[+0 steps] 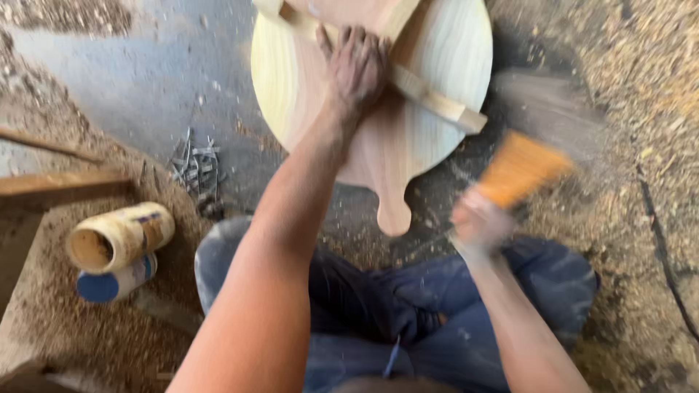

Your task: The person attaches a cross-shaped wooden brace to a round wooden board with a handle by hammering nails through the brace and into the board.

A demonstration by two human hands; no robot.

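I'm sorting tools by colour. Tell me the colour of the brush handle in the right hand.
Orange, though motion-blurred; the brush handle in the right hand shows in the head view.

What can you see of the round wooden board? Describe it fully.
The board is pale, smooth wood with visible grain, round, with a short rounded handle pointing toward the person. It lies flat on the sawdust-strewn floor. A wooden strip crosses it diagonally, and the left hand presses flat on it. Its top edge is cut off by the frame.
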